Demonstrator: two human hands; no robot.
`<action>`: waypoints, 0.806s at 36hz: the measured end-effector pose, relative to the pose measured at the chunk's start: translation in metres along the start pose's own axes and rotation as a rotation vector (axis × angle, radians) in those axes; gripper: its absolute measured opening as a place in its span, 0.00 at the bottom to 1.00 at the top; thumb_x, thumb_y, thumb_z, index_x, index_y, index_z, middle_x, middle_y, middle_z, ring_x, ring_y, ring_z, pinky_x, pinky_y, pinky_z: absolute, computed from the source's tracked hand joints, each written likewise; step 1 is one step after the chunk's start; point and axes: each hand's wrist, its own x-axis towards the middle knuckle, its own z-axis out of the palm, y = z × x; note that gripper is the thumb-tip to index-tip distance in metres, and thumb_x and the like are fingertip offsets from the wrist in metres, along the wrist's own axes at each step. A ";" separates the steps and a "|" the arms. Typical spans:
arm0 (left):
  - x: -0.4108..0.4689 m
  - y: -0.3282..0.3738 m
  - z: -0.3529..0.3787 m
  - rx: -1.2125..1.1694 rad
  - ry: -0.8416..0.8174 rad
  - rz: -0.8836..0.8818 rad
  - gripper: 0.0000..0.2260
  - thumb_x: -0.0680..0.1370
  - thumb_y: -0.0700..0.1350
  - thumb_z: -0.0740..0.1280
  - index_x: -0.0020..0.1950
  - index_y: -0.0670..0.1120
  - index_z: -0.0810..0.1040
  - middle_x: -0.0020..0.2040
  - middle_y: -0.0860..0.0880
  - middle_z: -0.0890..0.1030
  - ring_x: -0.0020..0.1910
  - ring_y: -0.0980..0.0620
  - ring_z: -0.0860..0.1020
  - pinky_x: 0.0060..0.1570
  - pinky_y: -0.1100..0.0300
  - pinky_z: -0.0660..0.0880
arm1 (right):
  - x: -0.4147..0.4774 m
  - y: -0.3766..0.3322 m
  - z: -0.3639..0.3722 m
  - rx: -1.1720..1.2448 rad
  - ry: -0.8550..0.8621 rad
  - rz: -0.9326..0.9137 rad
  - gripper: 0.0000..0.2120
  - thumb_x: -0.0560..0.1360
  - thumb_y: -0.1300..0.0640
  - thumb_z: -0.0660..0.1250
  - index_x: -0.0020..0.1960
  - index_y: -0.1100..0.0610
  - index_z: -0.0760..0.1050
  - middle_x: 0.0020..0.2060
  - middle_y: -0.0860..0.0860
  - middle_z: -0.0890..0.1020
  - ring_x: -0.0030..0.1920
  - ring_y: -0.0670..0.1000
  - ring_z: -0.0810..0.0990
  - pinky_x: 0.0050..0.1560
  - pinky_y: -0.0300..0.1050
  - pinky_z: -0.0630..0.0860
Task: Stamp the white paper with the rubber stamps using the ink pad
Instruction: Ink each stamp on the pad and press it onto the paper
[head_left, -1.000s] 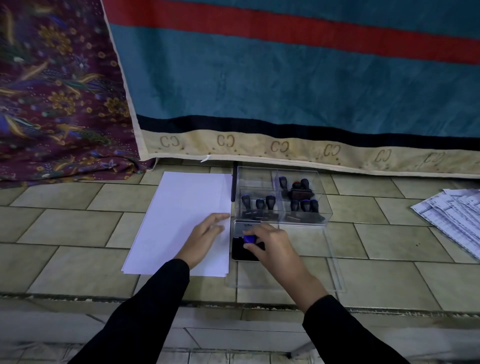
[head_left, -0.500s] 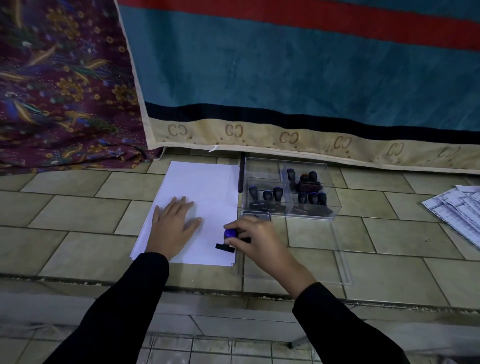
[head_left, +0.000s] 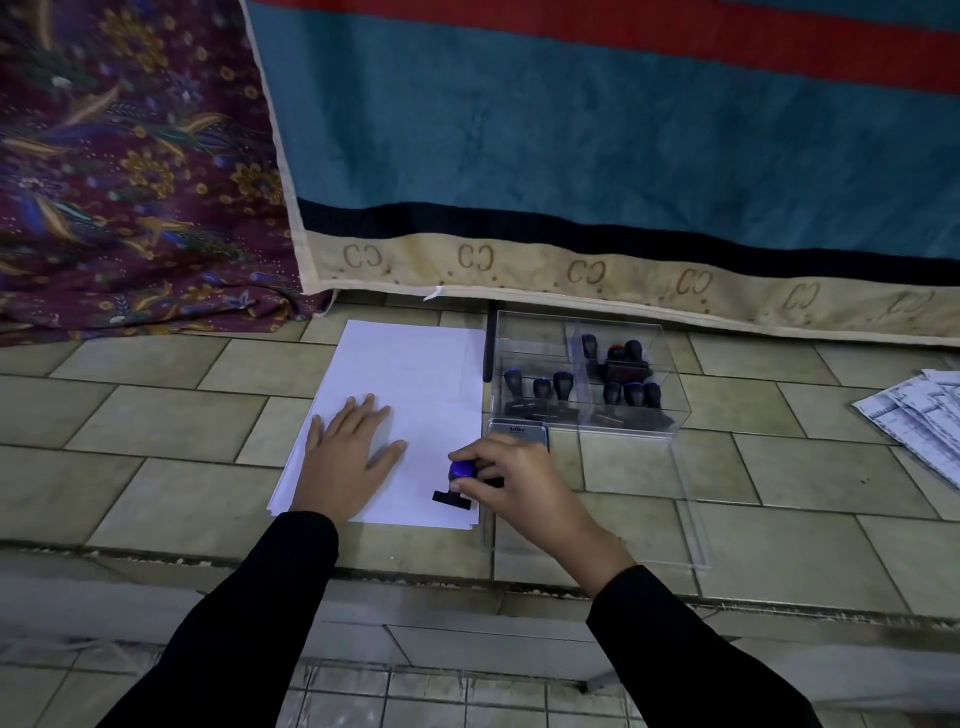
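Head view: we see the rubber stamp (head_left: 453, 493) standing base-down on the near right corner of the white paper (head_left: 415, 374), its purple knob pinched in the right grip (head_left: 519, 483). The left grip (head_left: 345, 457) lies flat, fingers spread, on the paper's near left part. The ink pad (head_left: 519, 434) sits just beyond the right grip, in front of the clear box (head_left: 670, 364) holding spare stamps (head_left: 543, 389), on the tiled tabletop (head_left: 156, 415).

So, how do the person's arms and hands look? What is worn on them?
Both arms are covered by long, plain black sleeves, the left sleeve and the right sleeve, which end at the wrists. The left hand and the right hand are bare: no gloves, and no ring, watch or bracelet can be seen. The cloth shows no markings.
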 end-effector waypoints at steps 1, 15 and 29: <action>0.000 0.000 0.000 -0.001 0.002 0.000 0.25 0.80 0.60 0.58 0.75 0.53 0.64 0.78 0.53 0.58 0.78 0.54 0.51 0.76 0.46 0.42 | 0.000 0.000 0.001 -0.002 -0.006 -0.004 0.13 0.71 0.57 0.72 0.56 0.55 0.79 0.49 0.51 0.80 0.44 0.47 0.82 0.50 0.38 0.80; -0.001 -0.001 0.001 -0.018 0.014 -0.006 0.24 0.79 0.59 0.59 0.74 0.54 0.65 0.78 0.54 0.59 0.78 0.55 0.52 0.76 0.47 0.42 | -0.001 -0.002 0.003 -0.082 -0.088 -0.057 0.12 0.71 0.55 0.72 0.54 0.54 0.81 0.46 0.48 0.81 0.42 0.45 0.80 0.48 0.40 0.79; -0.001 0.001 -0.002 -0.019 -0.005 -0.012 0.24 0.79 0.59 0.58 0.74 0.54 0.64 0.78 0.54 0.58 0.78 0.55 0.51 0.76 0.47 0.42 | -0.002 -0.006 0.007 -0.187 -0.108 -0.109 0.11 0.71 0.56 0.72 0.52 0.58 0.80 0.46 0.52 0.81 0.42 0.47 0.79 0.46 0.39 0.77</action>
